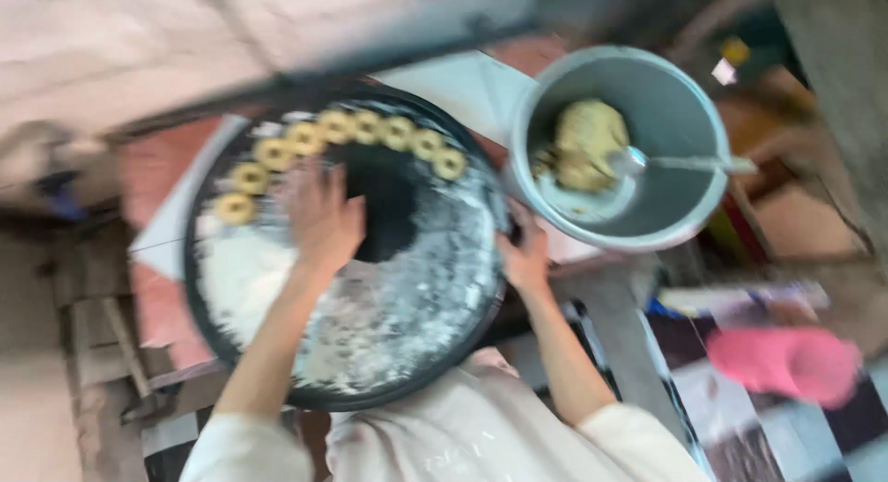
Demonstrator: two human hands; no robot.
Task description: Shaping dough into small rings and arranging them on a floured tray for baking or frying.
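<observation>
A round black tray [481,288], dusted with white flour that lies thick and lumpy on its left and lower parts, fills the middle of the blurred view. Along its upper rim a curved row of small yellow dough rings [338,130] runs from lower left to upper right, each lying flat and close beside the next. The left hand [322,218] lies palm down on the tray just below the rings, fingers spread apart and pointing up toward them. The right hand [525,258] grips the tray's right rim, fingers curled on it. Just beside that rim stands a grey bucket [703,121] holding a lump of yellow dough [587,140] and a metal spoon [684,163].
</observation>
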